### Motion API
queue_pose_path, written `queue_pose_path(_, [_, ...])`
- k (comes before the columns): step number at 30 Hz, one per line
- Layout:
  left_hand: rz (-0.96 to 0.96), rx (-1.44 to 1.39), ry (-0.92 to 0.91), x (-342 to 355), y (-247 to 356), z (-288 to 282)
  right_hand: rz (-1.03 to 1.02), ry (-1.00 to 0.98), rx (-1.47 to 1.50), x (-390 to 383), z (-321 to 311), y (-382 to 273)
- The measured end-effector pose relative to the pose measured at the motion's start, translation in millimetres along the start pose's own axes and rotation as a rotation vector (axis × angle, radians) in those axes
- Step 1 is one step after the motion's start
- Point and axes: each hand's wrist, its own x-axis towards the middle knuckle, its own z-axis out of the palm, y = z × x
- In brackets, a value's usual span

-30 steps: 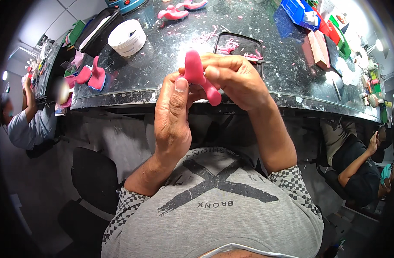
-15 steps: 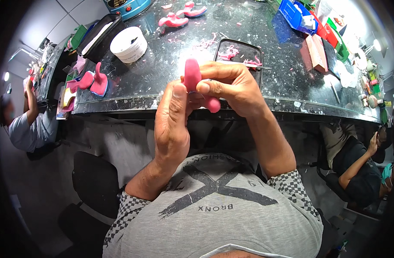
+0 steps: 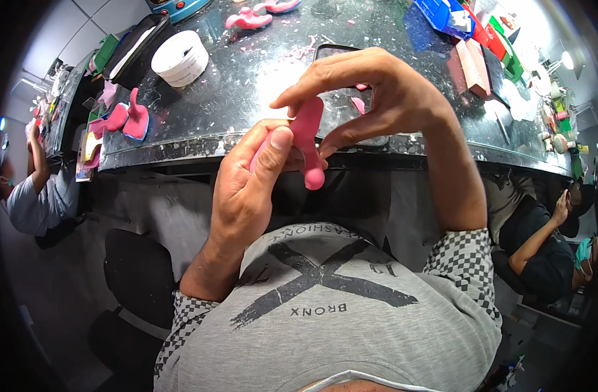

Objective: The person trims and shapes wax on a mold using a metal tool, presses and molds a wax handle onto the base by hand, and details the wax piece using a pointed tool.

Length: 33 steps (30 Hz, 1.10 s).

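My left hand (image 3: pixel 247 186) grips a smooth pink branched piece (image 3: pixel 308 127), thumb over its middle, with a rounded end pointing down. Arched over it from the right, my right hand (image 3: pixel 403 98) has its fingers apart and curved; the index finger reaches past the piece's upper end and the thumb is beside its right side, contact unclear. Behind that hand is a dark tray (image 3: pixel 328 51) with pink bits, largely hidden. Other pink pieces sit at the left (image 3: pixel 136 121) and at the back (image 3: pixel 250 19).
Around the dark speckled worktop (image 3: pixel 234 85) are a white round tub (image 3: pixel 180 60), a black case (image 3: pixel 132 49), blue bins (image 3: pixel 442 16), a pink block (image 3: pixel 472 65) and a pointed tool (image 3: pixel 498 124). Co-workers sit at left (image 3: pixel 38 196) and right (image 3: pixel 540 255); a black chair (image 3: pixel 132 268) stands left.
My right hand has loosened, risen and moved rightward, fingers spreading over the piece. My left hand has shifted slightly left, and the pink piece has turned, its upper end now leaning right.
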Motion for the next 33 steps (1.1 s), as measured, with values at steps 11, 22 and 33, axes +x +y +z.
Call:
queue_pose_path(11, [0.018, 0.102, 0.021, -0.8, 1.0, 2.9, -0.083, -0.071, -0.129, 4.0, -10.8, -10.5])
queue_pose_path(22, [0.014, 0.056, 0.064, -5.9, 3.6, 5.2, -0.100, -0.109, -0.109, 11.8, -9.1, -11.3])
queue_pose_path(33, [-0.085, 0.093, 0.022, -5.3, 11.8, 1.3, -0.064, -0.198, -0.110, 17.2, -6.9, -16.2])
